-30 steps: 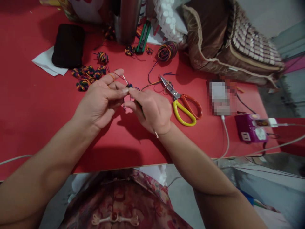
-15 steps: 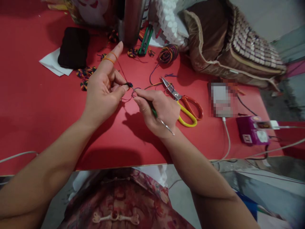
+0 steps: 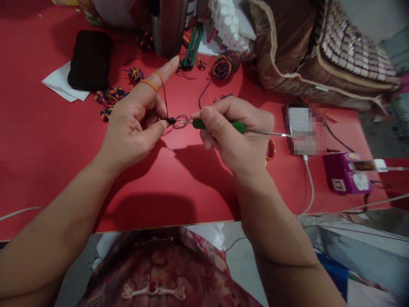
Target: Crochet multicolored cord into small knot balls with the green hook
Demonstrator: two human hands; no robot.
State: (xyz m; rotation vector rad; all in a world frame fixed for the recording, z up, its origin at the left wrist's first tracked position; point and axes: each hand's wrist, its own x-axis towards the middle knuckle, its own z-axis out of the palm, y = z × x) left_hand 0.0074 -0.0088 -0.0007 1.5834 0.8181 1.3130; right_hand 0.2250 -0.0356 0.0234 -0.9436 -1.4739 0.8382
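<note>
**Green-handled hook [image 3: 198,124] at the yarn piece [image 3: 171,121]**

In the head view, your left hand [image 3: 134,123] pinches the small dark yarn piece over the surface [image 3: 47,162], orange strand [image 3: 149,85] around your index finger. Your right hand's [image 3: 243,132] fingers clamp the green-handled hook, metal end reaching the yarn piece. Beyond your 2 hands lies a yarn ball [image 3: 226,65].

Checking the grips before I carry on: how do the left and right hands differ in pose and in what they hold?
The left hand pinches a small dark yarn piece; the right hand grips a green-handled hook.
The left hand has one finger stretched out, orange yarn around it; the right hand's fingers curl about the handle.
Both are bare, over the red tabletop.
</note>
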